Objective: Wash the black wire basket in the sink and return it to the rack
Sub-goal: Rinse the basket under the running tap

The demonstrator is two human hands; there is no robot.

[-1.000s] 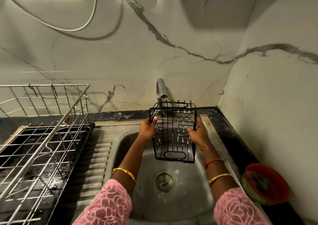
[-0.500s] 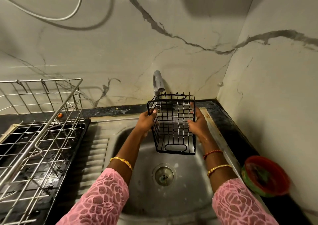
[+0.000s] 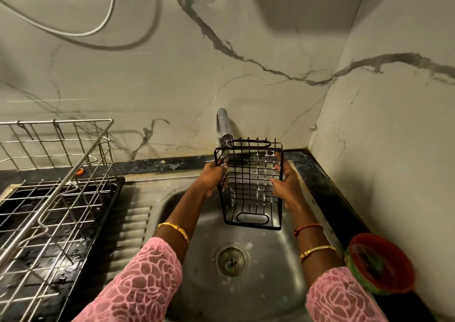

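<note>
Both hands, left hand (image 3: 213,177) and right hand (image 3: 286,190), grip the black wire basket (image 3: 250,186) under the grey tap (image 3: 223,127); turn it slowly so water, seemingly running, reaches each side.

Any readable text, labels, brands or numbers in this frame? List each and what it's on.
None readable. No lettering shows on the black wire basket, tap, sink, rack or marble wall. The red-and-green tub shows a dark inner pattern, too blurred to tell.

Black wire basket (image 3: 250,186), pink lace sleeves (image 3: 138,284), red-green bowl (image 3: 380,264).
</note>
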